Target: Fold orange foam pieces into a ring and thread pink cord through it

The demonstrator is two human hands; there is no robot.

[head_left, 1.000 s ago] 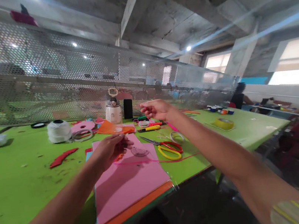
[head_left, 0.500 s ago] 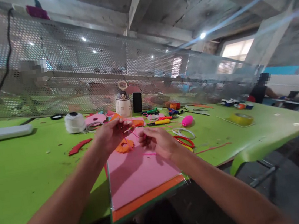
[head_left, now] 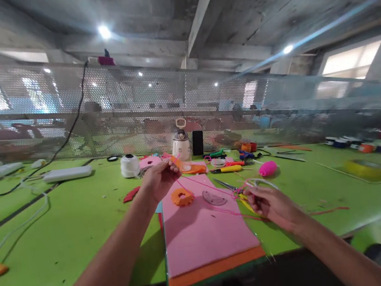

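Observation:
Pink yarn (head_left: 205,182) stretches between my two hands above a pink foam sheet (head_left: 204,236). My left hand (head_left: 162,179) is closed in a pinch on one part of the yarn, over the sheet's far left corner. Off the sheet's right edge, my right hand (head_left: 271,203) is closed on the other part, near the scissors (head_left: 226,185). Loose strands trail below it. On the sheet lie an orange scalloped ring (head_left: 183,196) and a clear protractor (head_left: 214,197). Orange and green sheets show beneath the pink one.
Behind the hands stand a white bottle (head_left: 181,147), a black phone (head_left: 197,143) and a white thread spool (head_left: 130,166). A yellow-handled cutter (head_left: 226,169) and a bright pink ball of yarn (head_left: 268,168) lie farther right. A perforated metal screen (head_left: 135,108) borders the table.
My right hand has moved right, away from my left, drawing the pink yarn out between them. The protractor and scissors have come into sight. The camera view has turned left.

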